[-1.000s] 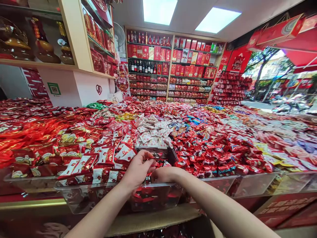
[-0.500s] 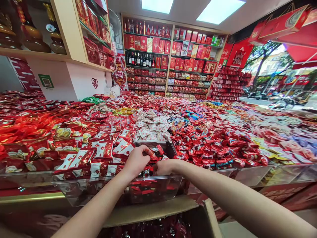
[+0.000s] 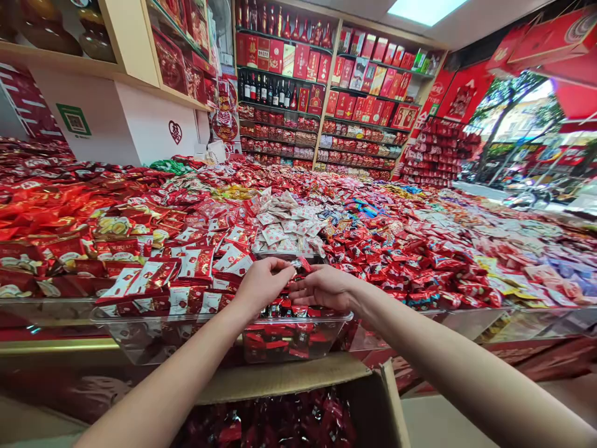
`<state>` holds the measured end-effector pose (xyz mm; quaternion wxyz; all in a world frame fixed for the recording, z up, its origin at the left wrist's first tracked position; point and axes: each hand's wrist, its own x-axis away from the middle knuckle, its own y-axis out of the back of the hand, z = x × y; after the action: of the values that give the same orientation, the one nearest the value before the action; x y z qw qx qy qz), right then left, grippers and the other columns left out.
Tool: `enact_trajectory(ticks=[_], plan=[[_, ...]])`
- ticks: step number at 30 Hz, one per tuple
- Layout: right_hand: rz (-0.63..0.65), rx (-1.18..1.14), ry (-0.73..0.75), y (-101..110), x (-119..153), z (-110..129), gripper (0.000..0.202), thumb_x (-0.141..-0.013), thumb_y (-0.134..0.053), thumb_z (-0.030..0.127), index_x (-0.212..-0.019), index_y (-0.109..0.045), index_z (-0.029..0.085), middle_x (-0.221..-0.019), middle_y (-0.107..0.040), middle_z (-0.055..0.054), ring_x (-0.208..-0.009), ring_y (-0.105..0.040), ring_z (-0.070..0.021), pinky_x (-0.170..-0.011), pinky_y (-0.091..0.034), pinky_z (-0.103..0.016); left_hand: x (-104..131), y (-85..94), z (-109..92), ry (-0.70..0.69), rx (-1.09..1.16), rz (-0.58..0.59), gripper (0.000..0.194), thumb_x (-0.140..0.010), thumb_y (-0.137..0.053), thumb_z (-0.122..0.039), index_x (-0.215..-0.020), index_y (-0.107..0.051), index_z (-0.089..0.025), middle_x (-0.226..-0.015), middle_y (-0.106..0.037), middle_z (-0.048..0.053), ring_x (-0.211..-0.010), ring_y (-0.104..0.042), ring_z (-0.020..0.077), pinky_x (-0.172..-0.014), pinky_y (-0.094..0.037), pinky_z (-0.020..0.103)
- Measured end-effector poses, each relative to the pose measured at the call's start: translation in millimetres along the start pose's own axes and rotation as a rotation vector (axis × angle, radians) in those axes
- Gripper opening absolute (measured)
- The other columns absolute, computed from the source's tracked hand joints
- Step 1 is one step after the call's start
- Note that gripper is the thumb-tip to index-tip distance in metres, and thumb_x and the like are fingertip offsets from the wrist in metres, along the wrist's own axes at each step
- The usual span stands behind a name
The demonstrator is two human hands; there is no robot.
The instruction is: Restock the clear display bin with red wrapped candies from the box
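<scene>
- Across the whole counter (image 3: 466, 323) before us spreads a bed of wrapped sweets, mostly red, reaching back to the far wall.
- Against that wall we see tall shelves (image 3: 321, 81) stacked with red boxes and dark bottles.
- At the counter's near edge, below our arms, stands an open cardboard box (image 3: 373, 398) with red wrapped sweets inside it.
- Just above the box, at the near edge, sits a clear plastic bin (image 3: 298, 339), holding red and dark wrapped candies.
- Left of that bin lies a heap of red-and-white packets (image 3: 186, 274); behind it, a mound of white packets (image 3: 284, 227).
- Over the bin we hold our left hand (image 3: 262, 283), its fingers curled and pinched shut on a small wrapped candy (image 3: 298, 285).
- Our right hand (image 3: 326, 287) meets it from the other side, fingers bent toward the same candy; we cannot tell whether they grip it or only touch it.
- That candy is raised above the pile in the bin, between our fingertips.
</scene>
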<state>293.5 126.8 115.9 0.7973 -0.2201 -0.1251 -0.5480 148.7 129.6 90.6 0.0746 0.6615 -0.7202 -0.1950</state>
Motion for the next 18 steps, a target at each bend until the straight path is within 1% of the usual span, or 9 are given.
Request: enact_trajectory(ticks=[1,3,5,7,9,12,14,15,18], plan=[[0.013,-0.070,0.058,0,3,3,0.026,-0.067,-0.041,-0.006,-0.084,-0.046,0.014,-0.071,-0.059,-0.001,-0.064,-0.063,-0.0118,-0.068,-0.053,-0.031,0,0.0,-1,-0.005,0.021,0.003,0.009,-0.078,-0.057,-0.022,-0.083,-0.059,-0.014,-0.078,-0.063,0.000,-0.070,-0.060,0.0133,-0.067,-0.049,0.033],[-0.003,-0.155,0.172,3,8,6,0.019,-0.070,-0.047,-0.002,-0.080,-0.046,0.014,-0.071,-0.059,0.000,-0.064,-0.063,-0.0111,-0.068,-0.054,-0.030,1,0.1,-2,-0.012,0.060,0.020,0.007,-0.076,-0.059,-0.017,-0.082,-0.058,-0.014,-0.075,-0.062,-0.001,-0.069,-0.060,0.0128,-0.066,-0.050,0.032],[-0.055,-0.148,0.249,7,8,7,0.020,-0.070,-0.053,-0.001,-0.082,-0.047,0.014,-0.068,-0.058,0.001,-0.061,-0.061,-0.0102,-0.064,-0.055,-0.027,2,-0.3,-4,-0.017,0.088,0.037,0.009,-0.073,-0.060,-0.012,-0.081,-0.054,-0.014,-0.069,-0.059,-0.004,-0.064,-0.059,0.0116,-0.062,-0.050,0.030],[-0.092,-0.102,0.275,12,7,7,0.025,-0.067,-0.057,-0.002,-0.083,-0.047,0.013,-0.064,-0.057,0.001,-0.058,-0.060,-0.0093,-0.061,-0.055,-0.025,2,-1.0,-5,-0.025,0.095,0.052,0.016,-0.072,-0.060,-0.010,-0.084,-0.050,-0.015,-0.066,-0.055,-0.006,-0.061,-0.058,0.0106,-0.060,-0.049,0.028],[-0.094,-0.036,0.274,17,7,6,0.022,-0.067,-0.059,-0.002,-0.080,-0.048,0.013,-0.062,-0.057,0.001,-0.057,-0.060,-0.0092,-0.059,-0.055,-0.023,2,-1.2,-6,-0.032,0.070,0.079,0.023,-0.073,-0.058,-0.009,-0.092,-0.047,-0.016,-0.068,-0.055,-0.006,-0.062,-0.058,0.0107,-0.061,-0.050,0.028],[-0.123,0.202,0.356,25,12,12,0.016,-0.070,-0.059,0.004,-0.074,-0.048,0.015,-0.059,-0.057,0.001,-0.053,-0.059,-0.0102,-0.052,-0.054,-0.023,-1,-1.0,-7,-0.033,-0.061,0.148,0.023,-0.081,-0.050,-0.014,-0.103,-0.045,-0.015,-0.077,-0.059,-0.002,-0.069,-0.060,0.0132,-0.066,-0.049,0.032],[-0.191,0.417,0.451,32,17,21,0.015,-0.071,-0.058,0.007,-0.075,-0.048,0.017,-0.058,-0.057,0.002,-0.050,-0.057,-0.0108,-0.046,-0.050,-0.023,-5,-2.4,-10,-0.047,-0.212,0.248,0.018,-0.083,-0.047,-0.018,-0.100,-0.051,-0.015,-0.086,-0.061,0.002,-0.079,-0.060,0.0161,-0.073,-0.047,0.037],[-0.232,0.514,0.502,36,20,27,0.014,-0.071,-0.058,0.008,-0.076,-0.048,0.018,-0.057,-0.056,0.002,-0.050,-0.056,-0.0107,-0.045,-0.048,-0.023,-7,-4.4,-12,-0.058,-0.297,0.326,0.015,-0.083,-0.049,-0.019,-0.096,-0.055,-0.015,-0.090,-0.062,0.003,-0.085,-0.059,0.0174,-0.078,-0.045,0.039],[-0.341,0.757,0.649,44,27,41,0.013,-0.070,-0.057,0.010,-0.078,-0.051,0.017,-0.061,-0.055,0.002,-0.055,-0.053,-0.0101,-0.049,-0.044,-0.023,-14,-16.3,-22,-0.071,-0.529,0.637,0.011,-0.079,-0.057,-0.022,-0.086,-0.061,-0.015,-0.092,-0.064,0.003,-0.090,-0.058,0.0190,-0.084,-0.042,0.043]])
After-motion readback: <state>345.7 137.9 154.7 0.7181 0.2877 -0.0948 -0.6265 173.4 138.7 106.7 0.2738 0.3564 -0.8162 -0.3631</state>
